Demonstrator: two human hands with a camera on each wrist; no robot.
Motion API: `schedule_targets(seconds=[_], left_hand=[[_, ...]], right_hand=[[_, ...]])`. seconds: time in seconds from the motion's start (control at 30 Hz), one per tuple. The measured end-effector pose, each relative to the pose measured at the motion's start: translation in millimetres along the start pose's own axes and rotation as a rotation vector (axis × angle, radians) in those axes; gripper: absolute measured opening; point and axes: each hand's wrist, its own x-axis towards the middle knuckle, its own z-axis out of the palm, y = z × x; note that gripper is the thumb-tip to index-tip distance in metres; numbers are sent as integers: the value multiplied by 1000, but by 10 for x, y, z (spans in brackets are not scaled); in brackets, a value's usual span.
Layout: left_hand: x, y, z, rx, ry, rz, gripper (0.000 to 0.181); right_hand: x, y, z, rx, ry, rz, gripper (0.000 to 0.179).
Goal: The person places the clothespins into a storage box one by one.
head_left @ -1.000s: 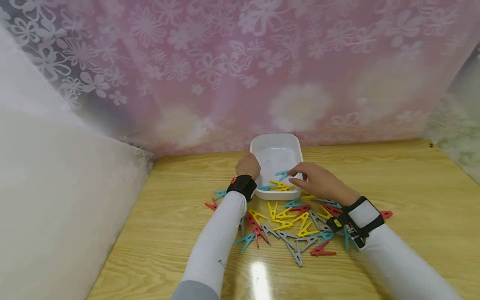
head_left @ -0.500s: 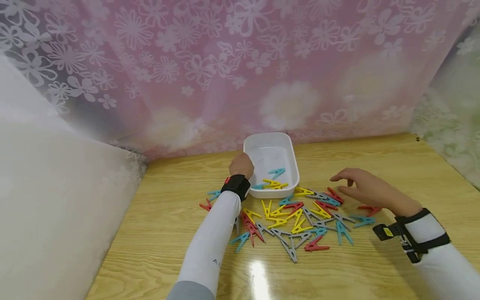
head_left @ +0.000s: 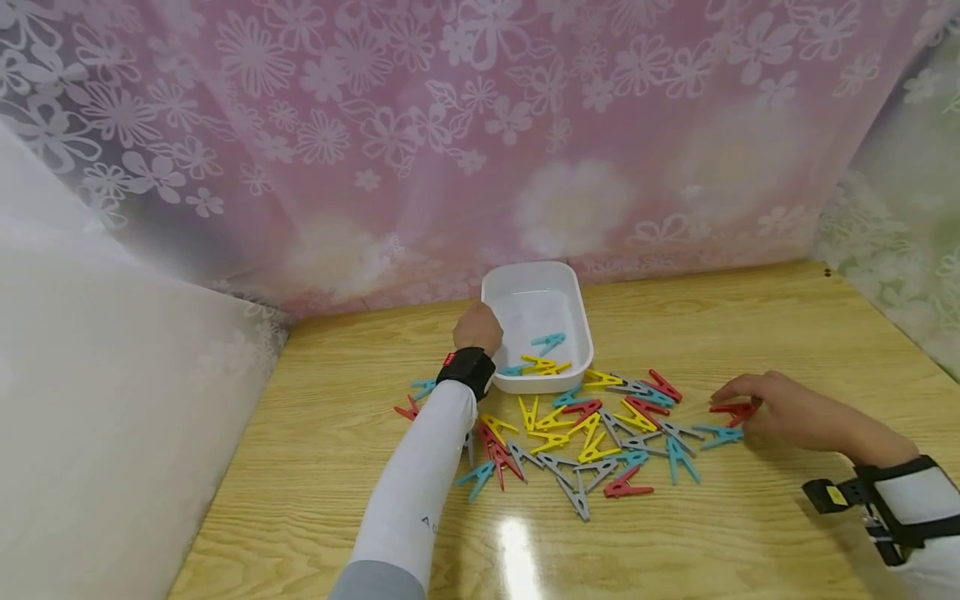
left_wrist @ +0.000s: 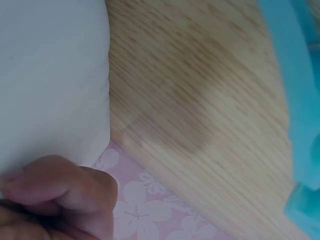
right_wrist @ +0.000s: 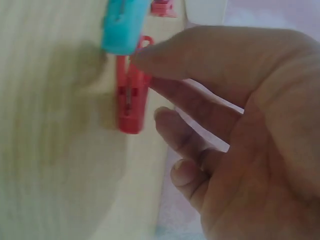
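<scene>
My left hand [head_left: 477, 327] grips the left rim of a white plastic tub [head_left: 534, 385]; its bent fingers show against the tub's wall in the left wrist view. Off to the right, my right hand [head_left: 806, 417] pinches a red clothespin [head_left: 729, 412] low over the table. The right wrist view has the thumb tip against that red clothespin [right_wrist: 131, 110] and the index finger behind it, the other fingers loosely bent. A light-blue clothespin [head_left: 720, 436] lies right beside it. Inside the tub are light-blue clothespins [head_left: 550, 342] and yellow clothespins [head_left: 538, 362].
Several yellow, red, grey and blue clothespins [head_left: 596, 450] lie scattered in front of the tub on the wooden table [head_left: 337, 450]. A pink flowered curtain [head_left: 420, 167] hangs behind the table's back edge. A pale panel [head_left: 127, 400] stands at the left.
My right hand has moved from over the tub, where a blue clothespin now lies, out to the right and down onto the red clothespin. The left hand stays at the rim.
</scene>
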Motion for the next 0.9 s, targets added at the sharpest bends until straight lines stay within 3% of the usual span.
schedule_targets(seconds=[0.17,0.4,0.53,0.67,0.77,0.9], left_hand=[[-13,6,-19,6,3,-15,26],[-25,20,-13,14,2,-8,25],[-25,16,-15,6,2,-12,26],[-12,13,-4,8,2,-21,25],[3,11,8,6,5,-29,24],[12,15,11,-16,18,-36,23]], right_hand=[[0,68,101,-76,80,-113,34],[-3,34,132,-97,44,2,31],[30,-3,131,-34,49,-5,28],[85,-48,102,-6,41,57,28],[193,-126,43,-35,78,80,29],[493,-350,-75,-41,141,48,31]])
